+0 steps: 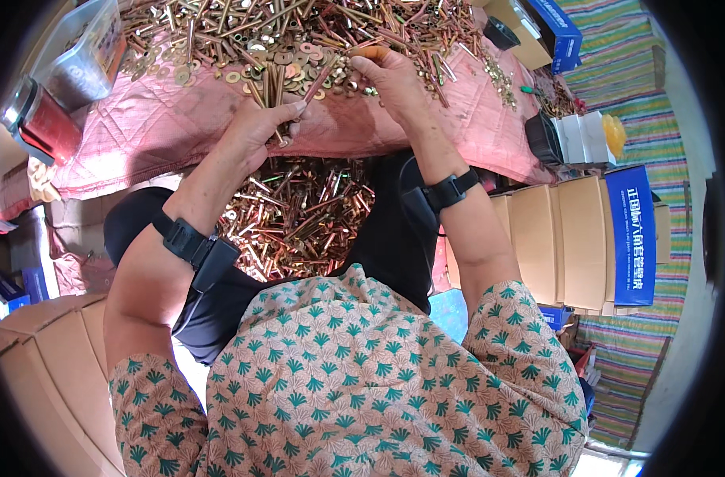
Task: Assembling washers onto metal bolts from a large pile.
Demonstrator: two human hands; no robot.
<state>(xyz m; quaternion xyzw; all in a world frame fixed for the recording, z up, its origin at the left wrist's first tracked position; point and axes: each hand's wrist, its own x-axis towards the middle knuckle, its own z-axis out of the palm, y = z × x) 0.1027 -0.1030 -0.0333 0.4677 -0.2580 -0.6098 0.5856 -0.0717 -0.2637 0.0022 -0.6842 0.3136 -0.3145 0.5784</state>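
My left hand (267,126) is closed round several brass-coloured bolts (272,86) that stick up from the fist, with one bolt head showing below it. A single reddish sleeved bolt (321,83) slants from the left thumb toward my right hand (392,83). The right fingers are bent and pinched together over small nuts at the pile's near edge; an orange cover (369,52) shows on one finger. Whatever lies between those fingertips is too small to make out. Flat round washers (297,63) are spread just beyond both hands.
A heap of metal bolts and sleeves (243,20) covers the far side of the pink cloth-covered table (171,135). More bolts (299,215) lie below, between my legs. A clear plastic tub (80,60) and red jar (52,127) stand left; cardboard boxes (565,238) are stacked right.
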